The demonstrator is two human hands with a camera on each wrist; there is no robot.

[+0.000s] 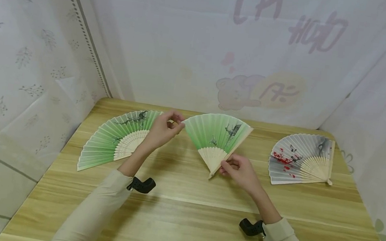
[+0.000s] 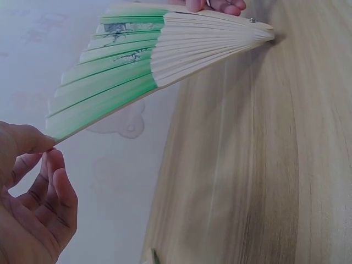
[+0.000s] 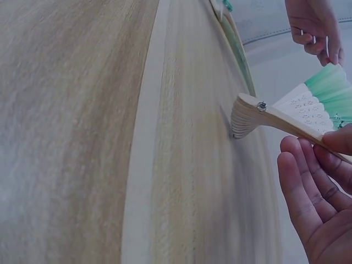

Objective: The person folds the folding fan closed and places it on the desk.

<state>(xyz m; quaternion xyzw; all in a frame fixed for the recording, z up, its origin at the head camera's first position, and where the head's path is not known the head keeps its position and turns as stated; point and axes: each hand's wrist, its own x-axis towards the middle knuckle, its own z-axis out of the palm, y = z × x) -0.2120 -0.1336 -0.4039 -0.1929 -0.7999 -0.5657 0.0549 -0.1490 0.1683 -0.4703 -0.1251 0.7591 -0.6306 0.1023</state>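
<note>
Between the two hands a green folding fan (image 1: 214,135) is held partly spread, its pale ribs meeting at a riveted pivot end that points toward the person. My left hand (image 1: 165,129) pinches the upper left corner of its leaf between thumb and fingertips, as the left wrist view also shows at the fan's edge (image 2: 104,116). On the other side, my right hand (image 1: 240,171) pinches the right outer rib low down, near the pivot (image 3: 262,106). Another green fan (image 1: 104,146) lies spread on the table, partly hidden behind the left hand and forearm.
A grey fan with red blossoms (image 1: 288,159) lies spread on the right of the wooden table (image 1: 180,230). Patterned cloth hangs behind the table (image 1: 172,54) and along both sides. Black camera mounts (image 1: 144,185) sit at the wrists.
</note>
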